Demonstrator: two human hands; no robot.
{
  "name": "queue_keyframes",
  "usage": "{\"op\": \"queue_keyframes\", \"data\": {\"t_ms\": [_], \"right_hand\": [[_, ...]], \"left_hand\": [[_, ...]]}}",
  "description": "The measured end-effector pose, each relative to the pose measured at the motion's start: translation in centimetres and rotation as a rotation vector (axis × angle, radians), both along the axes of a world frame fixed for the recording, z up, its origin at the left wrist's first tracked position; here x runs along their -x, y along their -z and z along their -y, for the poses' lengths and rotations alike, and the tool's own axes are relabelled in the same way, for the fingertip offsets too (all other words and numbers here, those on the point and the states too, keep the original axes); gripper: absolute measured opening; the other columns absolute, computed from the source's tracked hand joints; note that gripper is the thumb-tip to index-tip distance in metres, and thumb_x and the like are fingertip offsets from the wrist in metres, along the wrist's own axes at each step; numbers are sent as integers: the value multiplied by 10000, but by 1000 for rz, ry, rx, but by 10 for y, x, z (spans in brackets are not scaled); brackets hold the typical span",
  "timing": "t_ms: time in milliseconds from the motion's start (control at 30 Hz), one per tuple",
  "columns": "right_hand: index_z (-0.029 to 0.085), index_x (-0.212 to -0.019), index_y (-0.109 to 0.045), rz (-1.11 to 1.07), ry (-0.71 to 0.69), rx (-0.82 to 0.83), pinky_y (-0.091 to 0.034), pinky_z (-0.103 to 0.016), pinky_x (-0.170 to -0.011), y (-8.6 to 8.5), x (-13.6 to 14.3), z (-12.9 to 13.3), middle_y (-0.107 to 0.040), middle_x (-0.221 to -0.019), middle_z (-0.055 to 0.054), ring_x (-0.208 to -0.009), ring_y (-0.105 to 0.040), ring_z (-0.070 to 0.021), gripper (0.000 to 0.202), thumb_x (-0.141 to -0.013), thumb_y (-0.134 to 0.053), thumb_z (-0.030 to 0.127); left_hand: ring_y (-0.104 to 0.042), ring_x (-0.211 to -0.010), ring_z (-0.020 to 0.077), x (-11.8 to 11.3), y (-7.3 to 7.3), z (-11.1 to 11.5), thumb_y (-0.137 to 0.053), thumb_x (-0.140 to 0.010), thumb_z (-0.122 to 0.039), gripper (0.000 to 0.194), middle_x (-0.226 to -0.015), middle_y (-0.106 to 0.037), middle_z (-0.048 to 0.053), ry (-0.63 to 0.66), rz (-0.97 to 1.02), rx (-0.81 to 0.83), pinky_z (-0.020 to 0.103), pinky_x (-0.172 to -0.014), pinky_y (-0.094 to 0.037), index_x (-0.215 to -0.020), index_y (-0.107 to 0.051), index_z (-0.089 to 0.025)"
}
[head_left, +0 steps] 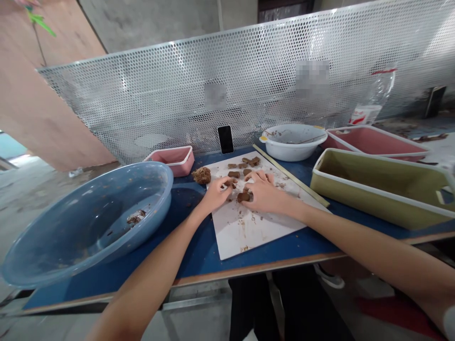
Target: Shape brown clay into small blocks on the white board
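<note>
My left hand (pixel 216 194) is over the white board (pixel 261 232), its thumb and fingers pinched on a small brown clay-like piece (pixel 232 184). Beside it, my right hand (pixel 263 192) curls over the board with thumb and fingers around another brown clay-like piece (pixel 243 197). Just beyond the hands lie a brown block (pixel 233 174) and several more brown pieces (pixel 251 161). A rough brown lump (pixel 201 175) sits at the board's left edge. Brown crumbs and smears mark the board around my hands.
A large blue basin (pixel 95 213) with brown scraps stands left, near a small pink bin (pixel 177 160). On the right are a strip (pixel 291 175), a white basin (pixel 293 149), a green bin (pixel 377 194) and a pink bin (pixel 380 142). A phone (pixel 225 139) leans against the perforated metal screen (pixel 170 85).
</note>
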State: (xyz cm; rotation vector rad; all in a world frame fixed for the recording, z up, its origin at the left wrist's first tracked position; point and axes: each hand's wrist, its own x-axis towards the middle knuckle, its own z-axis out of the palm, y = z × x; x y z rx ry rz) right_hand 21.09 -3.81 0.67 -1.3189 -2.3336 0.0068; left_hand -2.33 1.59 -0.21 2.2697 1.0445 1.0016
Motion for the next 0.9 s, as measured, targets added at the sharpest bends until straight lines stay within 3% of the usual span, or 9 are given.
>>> {"op": "queue_keyframes", "data": {"t_ms": [367, 567, 900], "right_hand": [[238, -784, -699, -38, -15, 27, -430, -617, -1064, 0, 3, -1, -661, -1344, -144, -1332, -517, -426, 197, -913, -758, 375], [248, -823, -769, -95, -44, 169, -411, -647, -1094, -8, -2, -1, -671, -1365, -123, -1338, -533, -419, 263, -959, -762, 473], [252, -859, -844, -90, -61, 165, -384, -594, -1060, -8, -4, -1, -685, -1370, -129, -1273, -542, -389, 283, -1002, -705, 453]], "left_hand": [[-767, -991, 247, -2, -2, 3, -614, -905, -120, 280, -1040, -840, 72, -20, 6, 15, 368, -996, -590, -1084, -822, -174], [-780, -1026, 253, -2, -3, 4, -610, -915, -129, 281, -1082, -847, 81, -15, 15, 39, 377, -1015, -594, -1099, -817, -175], [-786, -1069, 263, -3, -4, 6, -599, -923, -143, 305, -1119, -851, 87, -5, 20, 73, 402, -1042, -606, -1146, -804, -175]]}}
